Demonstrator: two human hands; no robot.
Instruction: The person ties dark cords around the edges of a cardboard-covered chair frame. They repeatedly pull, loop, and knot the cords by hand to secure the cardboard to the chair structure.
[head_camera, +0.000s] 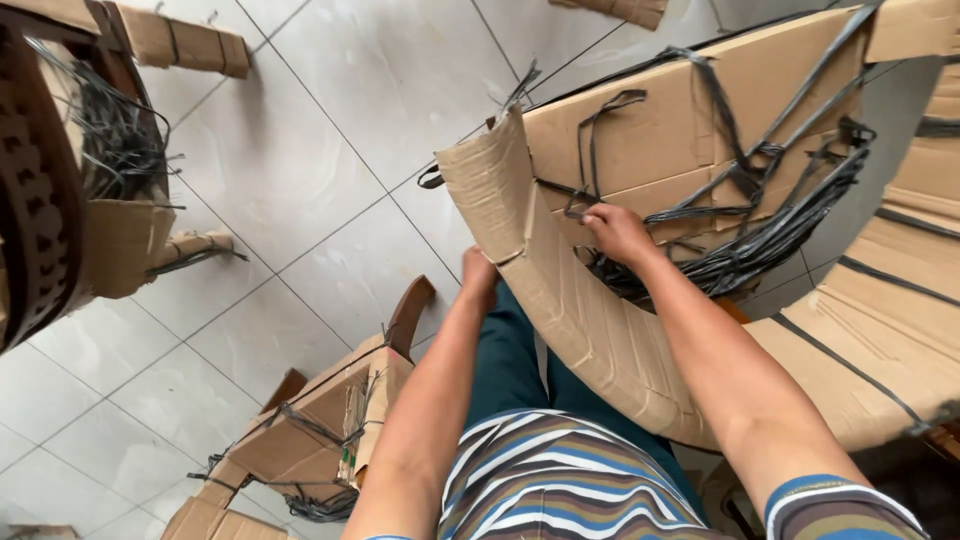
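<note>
While the left hand (479, 272) grips the lower edge of a curved strip of cardboard (560, 300), its fingers curl behind the sheet, so how tightly they close cannot be told. Brown and corrugated, the strip bends up from the person's lap toward the top of the view, and its upper end is torn and creased. On the far side, the right hand (617, 232) rests with its fingers pinched shut on a black plastic strap (590, 205), one of a tangled bundle of straps (760, 240) lying in the hollow of the cardboard. Behind the bundle rises a larger flat cardboard panel (650, 120), and more strapped cardboard fills the right edge. Beyond the left hand, a pale tiled floor (330, 150) lies open in the middle of the view. A folded, strapped cardboard box (310, 420) sits just beside the left forearm, and another pile of cardboard and straps (90, 170) crowds the left edge.
</note>
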